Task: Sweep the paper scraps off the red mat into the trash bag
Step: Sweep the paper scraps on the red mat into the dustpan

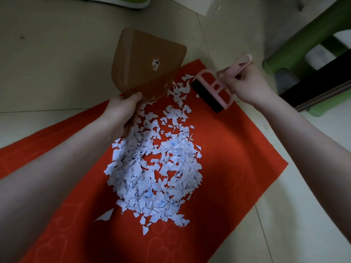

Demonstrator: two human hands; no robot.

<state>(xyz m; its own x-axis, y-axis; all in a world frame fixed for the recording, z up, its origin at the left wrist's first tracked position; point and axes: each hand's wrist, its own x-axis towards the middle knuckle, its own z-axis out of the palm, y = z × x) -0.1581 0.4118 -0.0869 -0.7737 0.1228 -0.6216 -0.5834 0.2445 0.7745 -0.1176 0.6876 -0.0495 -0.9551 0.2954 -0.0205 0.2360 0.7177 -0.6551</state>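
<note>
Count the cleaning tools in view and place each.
2. The brown dustpan, gripped by the left hand, hangs over the red mat's far edge. The pink brush, gripped by the right hand, is at the mat's far right. None other shows; more could lie outside the frame.

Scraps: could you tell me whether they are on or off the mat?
On: the scraps lie heaped in the middle of the mat.

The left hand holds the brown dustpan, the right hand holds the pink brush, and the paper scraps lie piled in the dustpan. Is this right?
Not quite. The head view shows the paper scraps piled on the red mat, not in the dustpan. The rest is correct.
</note>
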